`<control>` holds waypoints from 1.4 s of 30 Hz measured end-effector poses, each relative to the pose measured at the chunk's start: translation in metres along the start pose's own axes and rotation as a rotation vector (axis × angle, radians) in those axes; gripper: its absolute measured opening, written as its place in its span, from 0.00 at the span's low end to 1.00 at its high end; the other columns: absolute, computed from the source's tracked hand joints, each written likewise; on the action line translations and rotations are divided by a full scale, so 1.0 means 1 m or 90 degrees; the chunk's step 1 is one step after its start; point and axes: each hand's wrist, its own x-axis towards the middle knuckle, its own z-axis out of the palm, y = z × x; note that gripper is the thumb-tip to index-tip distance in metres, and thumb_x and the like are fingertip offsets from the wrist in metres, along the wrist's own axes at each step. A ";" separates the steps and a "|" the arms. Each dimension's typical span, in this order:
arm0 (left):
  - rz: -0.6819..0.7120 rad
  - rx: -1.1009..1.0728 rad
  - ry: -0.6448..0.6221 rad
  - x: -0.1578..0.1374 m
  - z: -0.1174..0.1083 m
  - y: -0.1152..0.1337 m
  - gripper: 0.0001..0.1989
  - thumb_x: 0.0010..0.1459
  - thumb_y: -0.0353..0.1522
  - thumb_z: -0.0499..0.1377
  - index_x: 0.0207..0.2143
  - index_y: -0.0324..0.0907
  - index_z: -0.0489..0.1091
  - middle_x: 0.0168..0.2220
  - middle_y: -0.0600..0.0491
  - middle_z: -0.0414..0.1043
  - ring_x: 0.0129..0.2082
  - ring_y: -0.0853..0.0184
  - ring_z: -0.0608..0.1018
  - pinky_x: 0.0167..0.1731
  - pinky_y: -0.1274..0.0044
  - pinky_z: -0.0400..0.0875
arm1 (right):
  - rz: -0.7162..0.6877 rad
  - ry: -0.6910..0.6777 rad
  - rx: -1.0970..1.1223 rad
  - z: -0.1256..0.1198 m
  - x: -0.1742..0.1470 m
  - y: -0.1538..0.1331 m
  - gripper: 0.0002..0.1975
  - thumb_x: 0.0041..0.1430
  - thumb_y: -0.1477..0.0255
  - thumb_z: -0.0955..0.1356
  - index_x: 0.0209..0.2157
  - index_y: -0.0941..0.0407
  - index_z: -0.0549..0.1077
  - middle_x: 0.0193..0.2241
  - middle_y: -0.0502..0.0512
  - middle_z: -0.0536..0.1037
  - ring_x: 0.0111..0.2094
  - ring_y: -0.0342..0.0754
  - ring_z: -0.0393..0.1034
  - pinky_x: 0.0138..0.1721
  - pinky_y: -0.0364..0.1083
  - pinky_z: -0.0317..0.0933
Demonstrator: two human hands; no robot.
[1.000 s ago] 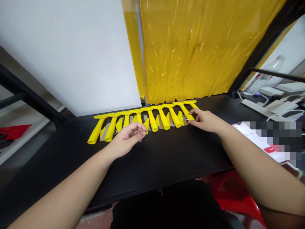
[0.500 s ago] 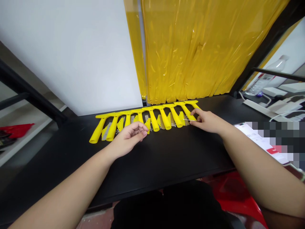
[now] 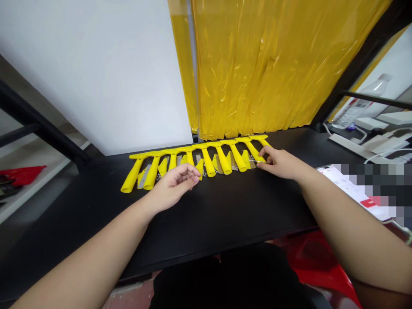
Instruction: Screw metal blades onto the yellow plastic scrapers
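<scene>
Several yellow T-shaped plastic handles (image 3: 210, 165) lie side by side along the back of the black table (image 3: 225, 210), their hollow round ends towards me. Small yellow plates (image 3: 245, 155), metal blades (image 3: 145, 176) and tiny hardware lie in the gaps between them. My left hand (image 3: 176, 184) is in front of the handles left of the middle, fingers curled and thumb close to the fingertips; nothing shows in it. At the right end of the row, my right hand (image 3: 278, 162) is closed on a thin shiny metal piece (image 3: 255, 161), which points left; its exact kind is unclear.
A phone with a lit screen (image 3: 354, 193) lies to the right of my right forearm. Beyond it are a clear plastic bottle (image 3: 363, 101) and white boxes with cables (image 3: 370, 148). Yellow plastic sheeting (image 3: 257, 73) and a white panel (image 3: 106, 77) stand behind the table.
Almost nothing differs. The thin metal piece at my right fingertips has tilted very slightly; both hands and the row of handles are practically where they were.
</scene>
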 end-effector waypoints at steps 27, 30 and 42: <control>0.002 0.013 -0.001 0.004 -0.007 -0.011 0.11 0.66 0.40 0.66 0.40 0.41 0.73 0.36 0.53 0.73 0.30 0.72 0.72 0.33 0.77 0.70 | 0.084 0.058 -0.145 0.023 0.065 -0.087 0.14 0.62 0.59 0.71 0.43 0.55 0.76 0.39 0.69 0.81 0.43 0.67 0.79 0.42 0.58 0.68; 0.003 0.016 0.001 0.004 -0.007 -0.011 0.11 0.66 0.40 0.66 0.40 0.41 0.73 0.36 0.53 0.73 0.30 0.71 0.72 0.33 0.76 0.70 | 0.082 0.057 -0.154 0.026 0.064 -0.086 0.16 0.63 0.60 0.70 0.46 0.56 0.76 0.40 0.70 0.82 0.42 0.68 0.79 0.41 0.59 0.69; 0.029 0.049 -0.011 0.004 -0.008 -0.012 0.09 0.68 0.38 0.63 0.40 0.41 0.72 0.35 0.54 0.72 0.30 0.72 0.72 0.33 0.78 0.69 | 0.086 0.132 -0.063 0.024 0.062 -0.084 0.11 0.59 0.65 0.72 0.42 0.54 0.74 0.39 0.61 0.83 0.42 0.60 0.79 0.42 0.52 0.67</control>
